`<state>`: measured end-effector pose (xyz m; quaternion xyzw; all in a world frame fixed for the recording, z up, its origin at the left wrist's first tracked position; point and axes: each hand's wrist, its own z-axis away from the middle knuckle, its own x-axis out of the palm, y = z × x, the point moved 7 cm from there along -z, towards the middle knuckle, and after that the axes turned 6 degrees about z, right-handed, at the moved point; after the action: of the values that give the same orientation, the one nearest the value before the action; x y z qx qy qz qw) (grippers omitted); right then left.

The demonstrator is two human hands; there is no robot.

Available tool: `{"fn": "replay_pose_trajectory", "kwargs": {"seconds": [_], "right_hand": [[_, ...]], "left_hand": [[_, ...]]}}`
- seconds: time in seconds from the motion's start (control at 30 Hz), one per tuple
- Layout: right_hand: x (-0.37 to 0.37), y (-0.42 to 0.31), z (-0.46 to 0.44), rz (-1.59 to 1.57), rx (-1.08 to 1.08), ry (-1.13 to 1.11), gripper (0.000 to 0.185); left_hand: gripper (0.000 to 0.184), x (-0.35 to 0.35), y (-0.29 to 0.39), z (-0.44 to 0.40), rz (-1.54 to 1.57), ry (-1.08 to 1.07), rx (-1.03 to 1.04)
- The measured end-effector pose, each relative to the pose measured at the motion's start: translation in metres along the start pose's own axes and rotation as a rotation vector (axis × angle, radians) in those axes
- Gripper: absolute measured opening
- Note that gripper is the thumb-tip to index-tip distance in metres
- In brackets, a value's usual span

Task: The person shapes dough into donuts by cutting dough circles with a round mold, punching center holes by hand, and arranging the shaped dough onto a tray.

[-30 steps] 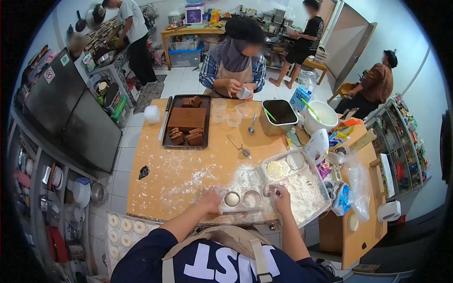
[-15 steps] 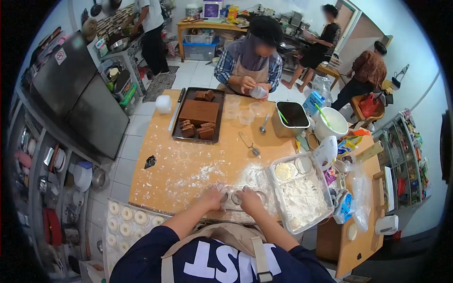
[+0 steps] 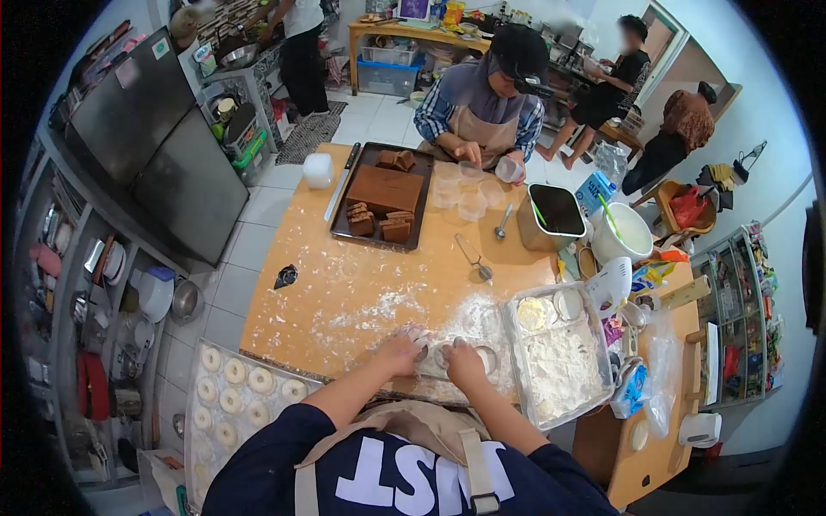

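Note:
At the near edge of the floured table (image 3: 344, 284), my left hand (image 3: 401, 352) has its fingers curled over a small grey-looking piece that I cannot identify. Close beside it, my right hand (image 3: 465, 363) is closed with fingertips down on the floury surface; what they pinch is too small to tell. A pale round outline (image 3: 487, 359), perhaps dough or a ring, lies just right of my right hand. Further right sits a clear tray of flour (image 3: 559, 370) with round pale dough pieces (image 3: 537, 314) in its far end.
Ring-shaped doughs fill a tray (image 3: 292, 411) at lower left. Ahead are a chocolate cake (image 3: 385, 189) on a dark pan, a knife (image 3: 342, 182), a small strainer (image 3: 483, 273), a spoon (image 3: 503, 222) and a tub (image 3: 551, 225). Across the table, a person (image 3: 482, 112) handles clear plastic cups (image 3: 471, 205).
The view has swung slightly, shifting the scene. My hands stay low over the same floured patch. The person opposite now has hands apart among the cups.

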<state>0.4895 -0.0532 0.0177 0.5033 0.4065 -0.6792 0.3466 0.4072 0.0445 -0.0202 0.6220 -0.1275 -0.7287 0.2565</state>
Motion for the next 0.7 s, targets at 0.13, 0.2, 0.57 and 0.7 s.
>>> {"fn": "replay_pose_trajectory", "kwargs": {"seconds": [0.13, 0.2, 0.57, 0.7], "right_hand": [[-0.009, 0.000, 0.001, -0.070, 0.018, -0.005, 0.024], [-0.022, 0.004, -0.001, -0.120, 0.064, 0.008, 0.021], [-0.010, 0.014, -0.001, 0.018, 0.065, -0.031, 0.025], [-0.001, 0.009, -0.004, -0.039, 0.015, 0.009, 0.024]], "left_hand": [[0.094, 0.008, -0.007, -0.004, 0.042, 0.055, 0.012], [0.095, 0.007, -0.006, -0.003, 0.036, 0.022, 0.017], [0.099, 0.010, -0.007, -0.003, 0.013, -0.011, -0.014], [0.100, -0.003, 0.002, 0.002, 0.024, -0.028, -0.013]]}}
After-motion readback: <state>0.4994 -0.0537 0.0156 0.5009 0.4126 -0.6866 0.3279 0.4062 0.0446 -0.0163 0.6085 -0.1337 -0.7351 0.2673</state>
